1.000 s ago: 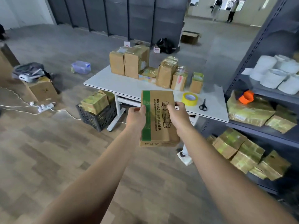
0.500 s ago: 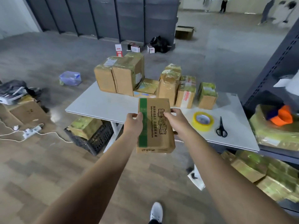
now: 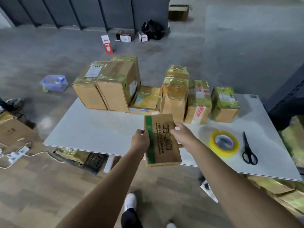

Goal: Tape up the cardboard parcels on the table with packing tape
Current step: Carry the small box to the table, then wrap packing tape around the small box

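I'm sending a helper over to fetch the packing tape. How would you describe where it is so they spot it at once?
Go to the white table with the row of taped cardboard parcels along its far edge. On the bare tabletop toward the right end lies the tape roll, flat, just left of the black scissors. It is the only round, yellow thing there.

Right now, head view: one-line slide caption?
Both hands hold a green-striped cardboard parcel over the white table, beside yellow tape roll and scissors.
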A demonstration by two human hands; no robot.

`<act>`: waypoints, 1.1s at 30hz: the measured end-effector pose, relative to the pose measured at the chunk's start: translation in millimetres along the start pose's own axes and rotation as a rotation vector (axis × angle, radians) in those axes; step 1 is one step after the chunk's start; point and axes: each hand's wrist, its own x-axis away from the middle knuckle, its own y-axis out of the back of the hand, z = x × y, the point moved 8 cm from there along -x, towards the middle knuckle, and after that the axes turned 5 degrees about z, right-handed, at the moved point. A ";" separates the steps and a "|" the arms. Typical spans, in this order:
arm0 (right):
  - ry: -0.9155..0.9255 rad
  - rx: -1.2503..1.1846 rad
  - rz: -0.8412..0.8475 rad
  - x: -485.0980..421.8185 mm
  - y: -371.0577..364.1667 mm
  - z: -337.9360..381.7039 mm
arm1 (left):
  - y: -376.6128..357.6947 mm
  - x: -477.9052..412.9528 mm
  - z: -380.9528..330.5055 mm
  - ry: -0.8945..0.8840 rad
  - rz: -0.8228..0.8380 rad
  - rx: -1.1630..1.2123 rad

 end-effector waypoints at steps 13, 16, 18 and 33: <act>-0.287 0.315 -0.111 -75.2 -5.3 -7.2 | -39.7 -112.5 2.2 0.049 0.409 -0.203; -0.340 0.388 -0.140 -80.6 -4.7 -7.8 | -50.2 -119.0 6.7 0.033 0.482 -0.251; -0.362 0.409 -0.127 -82.5 -6.5 -10.4 | -52.8 -119.9 9.6 0.024 0.491 -0.259; -0.199 0.349 -0.042 -91.7 -4.3 20.3 | -64.4 -143.0 32.5 -0.006 0.501 -0.183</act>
